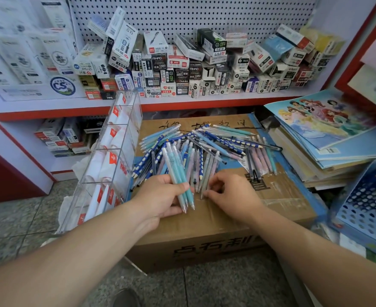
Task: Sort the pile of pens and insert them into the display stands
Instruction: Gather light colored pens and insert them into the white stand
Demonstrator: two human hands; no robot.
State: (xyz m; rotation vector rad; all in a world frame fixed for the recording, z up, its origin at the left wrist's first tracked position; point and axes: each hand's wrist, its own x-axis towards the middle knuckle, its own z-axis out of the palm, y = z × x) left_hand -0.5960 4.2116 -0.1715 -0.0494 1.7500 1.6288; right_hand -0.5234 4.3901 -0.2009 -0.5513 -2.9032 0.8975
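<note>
Brown cardboard box (231,220) stands on a grey tiled floor (16,222), before a red-edged shelf (182,103) of small packets. On the box top lies the pile of pens (218,138), fanned out, most pointing away from us. Our left hand (160,196) grips some light blue pens (177,171), tips toward us. Our right hand (232,196) pinches the near end of a grey pen (205,173). The clear display stand (107,165) leans just left of the box.
</note>
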